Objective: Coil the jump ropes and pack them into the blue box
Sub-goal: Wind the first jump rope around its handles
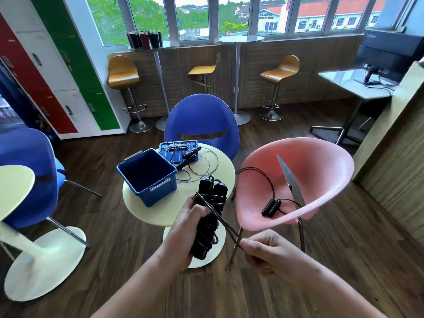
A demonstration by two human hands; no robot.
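My left hand (183, 228) grips the two black handles of a jump rope (210, 210), held upright with cord wound around them. My right hand (263, 253) pinches the loose end of that cord, which runs taut from the handles down to my fingers. The blue box (128, 174) stands open and empty on the round cream table (142, 210). Its blue lid (167, 149) lies behind it. A second jump rope (189, 157) lies loose across the lid and table. A third jump rope (271, 206) lies uncoiled on the seat of the pink chair (309, 161).
A blue chair (202, 118) stands behind the table, and another blue chair (29, 171) is at the left beside a second cream table (13, 182). Wooden bar stools, high tables and coloured lockers line the far side. The floor is dark wood.
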